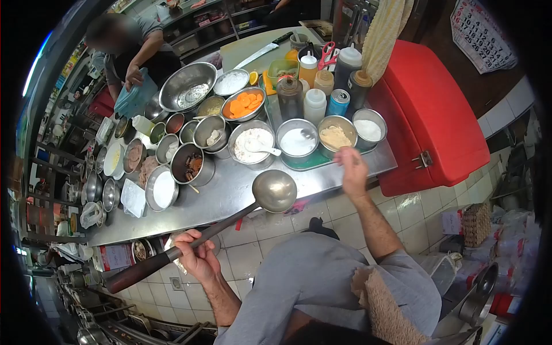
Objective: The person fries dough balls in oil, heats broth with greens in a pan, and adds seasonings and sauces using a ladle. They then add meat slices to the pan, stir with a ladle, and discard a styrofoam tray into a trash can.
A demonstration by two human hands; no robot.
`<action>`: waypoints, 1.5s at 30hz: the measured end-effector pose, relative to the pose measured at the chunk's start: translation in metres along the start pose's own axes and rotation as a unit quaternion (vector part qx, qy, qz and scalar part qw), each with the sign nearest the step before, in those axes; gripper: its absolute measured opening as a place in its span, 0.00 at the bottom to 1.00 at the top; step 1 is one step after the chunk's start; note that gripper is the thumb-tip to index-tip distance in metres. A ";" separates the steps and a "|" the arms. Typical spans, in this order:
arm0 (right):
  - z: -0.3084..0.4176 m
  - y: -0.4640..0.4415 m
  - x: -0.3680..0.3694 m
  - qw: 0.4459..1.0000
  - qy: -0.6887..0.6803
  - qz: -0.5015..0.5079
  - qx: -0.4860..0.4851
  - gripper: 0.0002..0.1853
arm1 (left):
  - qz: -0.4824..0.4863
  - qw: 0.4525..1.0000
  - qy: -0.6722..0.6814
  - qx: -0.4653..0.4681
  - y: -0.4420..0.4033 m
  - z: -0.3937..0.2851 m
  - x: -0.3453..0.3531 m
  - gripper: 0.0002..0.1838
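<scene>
My left hand (198, 257) is wrapped round the long dark handle of a metal ladle (275, 191). The ladle's round bowl hangs at the front edge of the steel table. My right hand (353, 170) is at the near rim of a metal container of tan powder (336, 137), its fingers pinched together; what they hold, if anything, I cannot make out. Beside that container stand a container of white granules (297, 141) and another of white powder (370, 127). Further left, a white spoon (264, 149) rests in a container of white flour-like powder (253, 139).
Several squeeze bottles (315, 104) and a blue can (339, 102) stand behind the containers. Sliced carrots fill a bowl (229, 113). A large red cooler box (428, 121) is on the right. At the far left, a person (135, 49) handles a blue plastic bag (135, 96).
</scene>
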State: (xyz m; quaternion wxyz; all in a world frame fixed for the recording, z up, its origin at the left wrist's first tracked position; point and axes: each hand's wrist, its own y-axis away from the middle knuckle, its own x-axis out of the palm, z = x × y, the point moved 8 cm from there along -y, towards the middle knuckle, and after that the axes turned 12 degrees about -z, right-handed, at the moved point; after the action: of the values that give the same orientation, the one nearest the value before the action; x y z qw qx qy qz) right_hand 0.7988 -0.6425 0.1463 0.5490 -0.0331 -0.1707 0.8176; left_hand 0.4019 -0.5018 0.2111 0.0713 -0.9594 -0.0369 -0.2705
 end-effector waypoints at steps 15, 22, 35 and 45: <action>-0.054 0.032 0.049 0.997 0.043 0.039 0.049 0.11 | -0.011 0.998 -0.021 -0.058 0.018 0.005 0.003 0.20; -0.075 0.024 0.037 0.981 -0.086 -0.033 0.173 0.13 | -0.020 0.998 -0.009 -0.057 0.017 0.008 -0.001 0.21; -0.038 0.014 -0.013 0.958 -0.182 -0.083 0.204 0.12 | -0.032 0.992 0.061 -0.106 0.018 0.017 0.021 0.21; 0.034 -0.005 -0.058 0.984 0.131 0.018 -0.123 0.07 | 0.006 0.990 0.060 -0.129 0.024 0.032 0.043 0.22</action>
State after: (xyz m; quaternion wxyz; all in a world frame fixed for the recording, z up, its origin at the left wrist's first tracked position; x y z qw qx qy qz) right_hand 0.8185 -0.7017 0.1718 0.5432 -0.2104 -0.1955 0.7889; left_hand 0.4574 -0.5190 0.2033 -0.0490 -0.9428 0.0085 -0.3297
